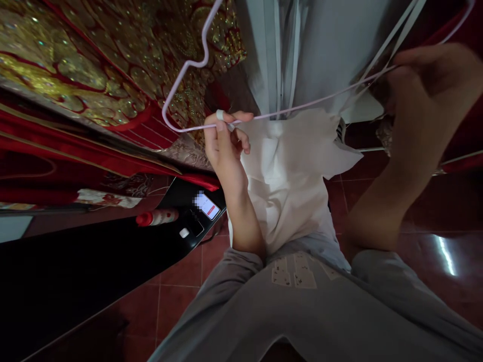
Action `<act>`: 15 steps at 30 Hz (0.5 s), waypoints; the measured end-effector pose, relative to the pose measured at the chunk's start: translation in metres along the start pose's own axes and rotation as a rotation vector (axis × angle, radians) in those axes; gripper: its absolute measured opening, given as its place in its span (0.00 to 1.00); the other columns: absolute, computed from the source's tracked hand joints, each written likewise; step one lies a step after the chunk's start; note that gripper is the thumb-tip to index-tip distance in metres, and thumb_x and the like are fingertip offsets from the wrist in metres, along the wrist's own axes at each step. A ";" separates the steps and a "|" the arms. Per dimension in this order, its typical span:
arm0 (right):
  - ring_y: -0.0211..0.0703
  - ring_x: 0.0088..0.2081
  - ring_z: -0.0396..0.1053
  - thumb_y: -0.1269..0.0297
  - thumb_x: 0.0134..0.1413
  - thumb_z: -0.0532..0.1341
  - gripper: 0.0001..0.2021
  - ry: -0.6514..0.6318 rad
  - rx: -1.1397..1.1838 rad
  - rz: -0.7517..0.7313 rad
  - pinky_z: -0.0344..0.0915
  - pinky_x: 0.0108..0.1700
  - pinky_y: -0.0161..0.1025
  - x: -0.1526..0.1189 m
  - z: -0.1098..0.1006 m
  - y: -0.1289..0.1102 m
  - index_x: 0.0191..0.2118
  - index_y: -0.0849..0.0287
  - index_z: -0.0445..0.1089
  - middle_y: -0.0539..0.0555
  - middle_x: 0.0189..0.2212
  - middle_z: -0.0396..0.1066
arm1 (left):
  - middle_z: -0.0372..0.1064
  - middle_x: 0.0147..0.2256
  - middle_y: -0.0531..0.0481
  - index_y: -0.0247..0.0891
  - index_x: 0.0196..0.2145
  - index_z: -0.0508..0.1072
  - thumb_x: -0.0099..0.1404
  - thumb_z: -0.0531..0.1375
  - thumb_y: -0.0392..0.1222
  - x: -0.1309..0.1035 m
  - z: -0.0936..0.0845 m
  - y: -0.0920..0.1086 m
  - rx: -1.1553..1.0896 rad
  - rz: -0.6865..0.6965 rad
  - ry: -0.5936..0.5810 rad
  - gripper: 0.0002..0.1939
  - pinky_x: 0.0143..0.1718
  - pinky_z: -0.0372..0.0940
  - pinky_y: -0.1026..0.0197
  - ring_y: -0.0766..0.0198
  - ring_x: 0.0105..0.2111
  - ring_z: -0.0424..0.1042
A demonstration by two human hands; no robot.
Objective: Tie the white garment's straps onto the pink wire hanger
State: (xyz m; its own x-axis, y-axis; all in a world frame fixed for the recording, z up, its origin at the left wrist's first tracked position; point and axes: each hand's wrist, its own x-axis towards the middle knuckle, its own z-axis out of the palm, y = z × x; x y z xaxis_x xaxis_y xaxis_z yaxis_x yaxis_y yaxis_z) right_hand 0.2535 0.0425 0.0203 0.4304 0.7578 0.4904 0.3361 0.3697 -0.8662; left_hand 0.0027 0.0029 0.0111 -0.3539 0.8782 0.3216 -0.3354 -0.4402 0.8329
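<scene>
A pale lilac clothes hanger [180,85] spans the view, its long lower bar running from left to right. My left hand [228,143] pinches that bar near its left corner, with a white band [220,115] around a finger. Toward the other end, my right hand [433,83] closes its thumb and fingers on the bar; the hanger's far corner lies partly behind it. Thin white straps [392,42] cross the bar beside my right fingers. Beneath the bar, a creased white cloth [287,176] hangs in front of me; how it is held up I cannot tell.
Red and gold sequined garments [124,55] hang at the left, and a pale grey garment [324,45] hangs ahead. A black tabletop [113,261] holds a lit phone [208,206], a red-capped bottle [156,217] and a small white case [184,233]. Red tiles [181,266] cover the floor.
</scene>
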 end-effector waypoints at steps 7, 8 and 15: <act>0.30 0.18 0.51 0.85 0.51 0.63 0.13 -0.124 -0.016 0.010 0.43 0.25 0.37 -0.001 0.020 -0.037 0.26 0.59 0.75 0.44 0.16 0.59 | 0.76 0.38 0.48 0.45 0.37 0.70 0.78 0.60 0.52 0.001 -0.007 -0.001 0.064 0.018 0.014 0.13 0.25 0.53 0.58 0.63 0.21 0.55; 0.30 0.18 0.51 0.86 0.51 0.62 0.13 -0.123 0.012 0.009 0.42 0.25 0.37 -0.001 0.022 -0.040 0.27 0.60 0.76 0.43 0.15 0.58 | 0.76 0.39 0.48 0.45 0.37 0.70 0.78 0.61 0.53 0.002 -0.008 -0.001 0.056 0.018 0.008 0.13 0.25 0.53 0.58 0.63 0.21 0.54; 0.25 0.20 0.55 0.86 0.51 0.61 0.18 -0.026 0.220 -0.226 0.46 0.24 0.32 0.023 0.024 -0.024 0.29 0.55 0.82 0.46 0.23 0.73 | 0.78 0.37 0.46 0.42 0.37 0.72 0.75 0.65 0.53 0.007 -0.017 -0.006 -0.080 0.022 -0.059 0.14 0.22 0.51 0.62 0.67 0.19 0.54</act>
State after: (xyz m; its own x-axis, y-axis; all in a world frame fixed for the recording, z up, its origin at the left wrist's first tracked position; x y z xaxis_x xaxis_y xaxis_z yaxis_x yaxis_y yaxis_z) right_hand 0.2350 0.0642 0.0500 0.3429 0.6557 0.6727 0.2300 0.6357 -0.7369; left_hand -0.0125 0.0082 0.0007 -0.3112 0.8764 0.3675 -0.3971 -0.4712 0.7875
